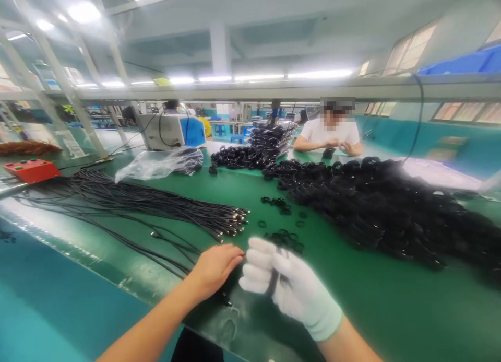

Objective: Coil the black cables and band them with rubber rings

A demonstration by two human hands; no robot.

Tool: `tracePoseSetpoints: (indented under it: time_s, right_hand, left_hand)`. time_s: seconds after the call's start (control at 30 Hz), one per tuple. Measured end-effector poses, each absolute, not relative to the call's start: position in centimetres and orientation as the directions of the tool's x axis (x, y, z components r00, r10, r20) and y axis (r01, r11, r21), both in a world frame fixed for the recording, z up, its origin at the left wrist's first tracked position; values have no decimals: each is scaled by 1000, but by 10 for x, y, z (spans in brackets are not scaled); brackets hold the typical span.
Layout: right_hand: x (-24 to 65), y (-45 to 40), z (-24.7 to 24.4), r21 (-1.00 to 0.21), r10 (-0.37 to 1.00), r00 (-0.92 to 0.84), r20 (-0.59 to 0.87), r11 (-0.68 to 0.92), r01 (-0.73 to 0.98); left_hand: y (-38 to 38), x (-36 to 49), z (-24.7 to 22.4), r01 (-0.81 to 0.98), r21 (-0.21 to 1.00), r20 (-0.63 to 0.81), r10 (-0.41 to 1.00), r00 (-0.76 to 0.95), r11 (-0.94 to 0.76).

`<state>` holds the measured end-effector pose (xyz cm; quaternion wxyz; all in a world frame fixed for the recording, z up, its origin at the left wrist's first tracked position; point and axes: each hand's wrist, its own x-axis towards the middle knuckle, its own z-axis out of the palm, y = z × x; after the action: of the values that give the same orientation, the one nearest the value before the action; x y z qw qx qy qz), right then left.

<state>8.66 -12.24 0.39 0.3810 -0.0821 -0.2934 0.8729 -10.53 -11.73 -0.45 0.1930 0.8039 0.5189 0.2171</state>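
Red box [32,170]: sitting on grn tbl [376,304], approx 10 o'clock from L hand.
Blk cables [156,200]: lying bundled, 10-11 o'clock from L hand, metal tips pointing approx 4 o'clock.
Clear bag [156,164]: lying crumpled just past cables, 11 o'clock from L hand.
L hand [215,268]: bare, fingers bending tog., tips reaching near R hand; can't tell if gripping anything.
Blk strip [273,284]: hanging betw. R fingers & thumb.
R hand [287,286]: wearing wht glove, closing snugly round strip.
Sm. blk rings [287,240]: lying loose, 12 o'clock from R hand.
Co-worker [331,135]: sitting opp., 1 o'clock, hands raised.
Blk coils [371,205]: piling up, approx 2 o'clock.
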Motion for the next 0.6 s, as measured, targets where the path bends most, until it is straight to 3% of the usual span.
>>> tracePoseSetpoints:
  time_s: [0.17, 0.27, 0.37, 0.47, 0.6]
  right_hand:
    - [89, -112, 9, -644, 842, -539, 17, -403, -650]
    - [86, -113, 4, -702, 860, -506, -62, -398, -590]
    - [86, -120, -3, -822, 820, -555, -138, -407, -397]
    - [85, -127, -8, -825, 659, -747, -88, -469, -316]
    - [78, -135, -15, -629, 407, -910, -75, -728, -273]
  left_hand:
    - [-151, -88, -9, 900, 181, 187, 913, 363, -395]
    - [-165, -69, -7, 866, 136, 219, 868, 447, -480]
    - [-163, -70, 3, 820, 92, 312, 798, 515, -565]
    - [-154, -91, 19, 751, 160, 335, 751, 569, -641]
    - [-142, -112, 29, 616, 551, 254, 816, 519, -563]
